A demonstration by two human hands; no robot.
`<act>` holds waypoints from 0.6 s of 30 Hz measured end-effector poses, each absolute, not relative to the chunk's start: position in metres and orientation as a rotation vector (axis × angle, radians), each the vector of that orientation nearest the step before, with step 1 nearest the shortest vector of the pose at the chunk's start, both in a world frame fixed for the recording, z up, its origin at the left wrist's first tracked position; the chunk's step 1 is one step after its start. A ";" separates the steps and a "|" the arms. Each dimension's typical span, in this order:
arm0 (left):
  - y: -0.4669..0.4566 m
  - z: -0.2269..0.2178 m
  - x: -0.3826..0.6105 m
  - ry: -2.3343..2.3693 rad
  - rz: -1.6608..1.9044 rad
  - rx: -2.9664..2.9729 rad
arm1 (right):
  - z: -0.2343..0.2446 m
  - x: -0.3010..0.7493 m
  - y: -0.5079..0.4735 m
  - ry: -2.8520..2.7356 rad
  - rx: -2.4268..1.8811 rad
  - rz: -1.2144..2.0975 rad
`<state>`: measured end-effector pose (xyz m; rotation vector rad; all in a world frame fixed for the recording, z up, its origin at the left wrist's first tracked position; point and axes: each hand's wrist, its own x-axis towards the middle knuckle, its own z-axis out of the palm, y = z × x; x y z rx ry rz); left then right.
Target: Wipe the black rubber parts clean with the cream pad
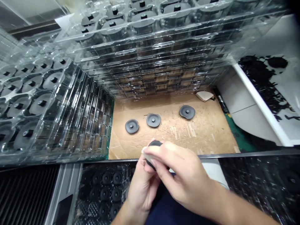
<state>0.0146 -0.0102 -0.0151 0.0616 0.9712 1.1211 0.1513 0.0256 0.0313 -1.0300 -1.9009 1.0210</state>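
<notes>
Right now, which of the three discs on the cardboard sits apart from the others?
The right disc; the left disc and middle disc lie close together.

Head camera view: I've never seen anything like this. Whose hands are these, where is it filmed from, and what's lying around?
No machine here: a person wears the camera on the head, looking down at their own bare hands. The left hand and right hand together pinch a dark round part. Beyond lies a cardboard sheet with three grey discs on it. Stacks of clear plastic trays holding similar parts rise behind and to the left. A tray of black parts sits below the hands.
</notes>
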 end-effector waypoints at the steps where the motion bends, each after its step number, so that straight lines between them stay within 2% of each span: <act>1: -0.010 -0.015 0.015 0.987 1.116 0.073 | 0.035 0.149 0.026 -1.985 -1.013 1.107; 4: -0.010 -0.015 0.015 0.994 1.126 0.100 | 0.035 0.144 0.031 -2.063 -1.046 1.245; 8: -0.012 -0.015 0.015 0.935 1.081 0.093 | 0.031 0.140 0.033 -1.885 -1.013 1.016; 13: -0.012 -0.011 0.012 0.902 1.062 0.096 | 0.043 0.167 0.028 -2.013 -1.038 1.411; 16: -0.009 -0.007 0.015 0.880 1.062 0.105 | 0.050 0.181 0.023 -2.064 -1.219 1.302; 18: -0.008 -0.005 0.017 0.860 1.041 0.091 | 0.050 0.182 0.023 -2.109 -1.292 1.076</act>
